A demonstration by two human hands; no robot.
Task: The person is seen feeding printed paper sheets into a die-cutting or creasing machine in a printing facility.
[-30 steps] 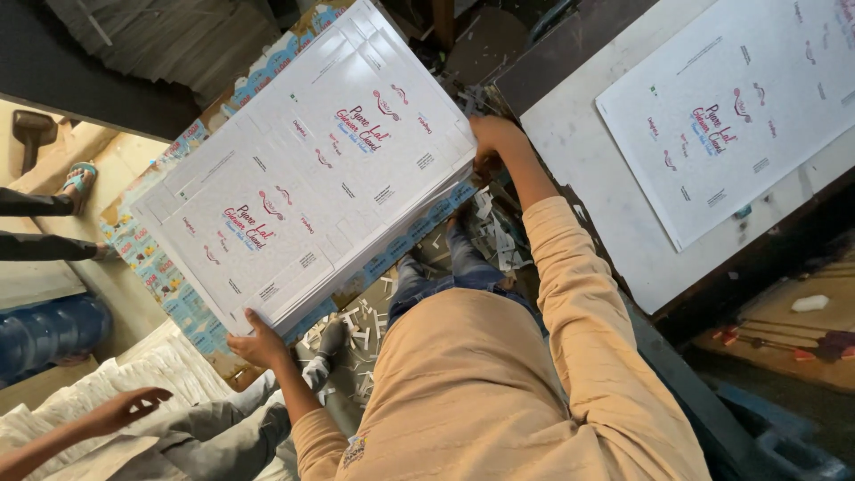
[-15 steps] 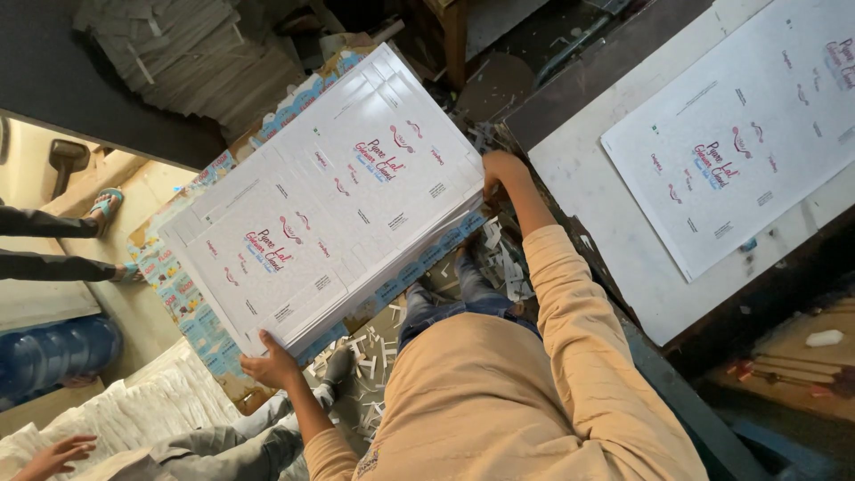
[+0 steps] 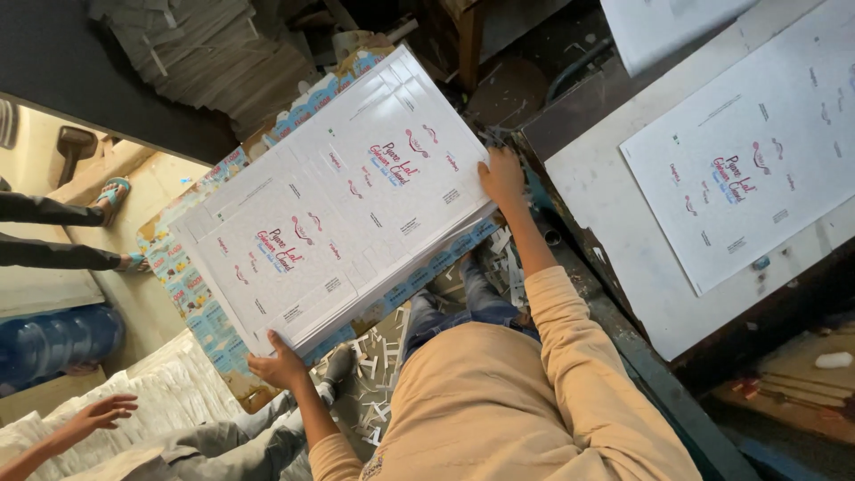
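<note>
Since the earlier frames, stack of printed sheets (image 3: 343, 209) has swung a bit further over and sits lower and more central; both my hands kept their spots on its opposite edges. Co-worker's hand (image 3: 98, 414) at lower left has pulled back toward the corner.

Head view, only one view here. My left hand (image 3: 278, 363) is clamped on the near short edge of the stack, thumb on top, fingers underneath. My right hand (image 3: 503, 178) is closed on the far edge, fingers over the top sheet. Stack is held up off the ground, tilted, above a colourful printed board (image 3: 191, 294) lying below it and over my knees.

Handling, my judgement: thick pile of thin card sheets, so probably heavy as a lump but floppy in the middle and loose between layers. Smooth print surface, sheets likely to slide and fan out if tilted more. Edges can bend or crease. Best hold is what I have: two opposite edges, pinching the whole thickness, keeping it level.

Counts: one stack in my hands, sheet number in it too many to tell. One single matching sheet (image 3: 757, 169) on the grey table (image 3: 606, 191) to the right, corner of another at the top edge. Two hands of mine, one co-worker's hand. Paper offcuts (image 3: 378, 356) on the floor, uncountable. One pile of white sheets (image 3: 174, 392) at lower left.
</note>
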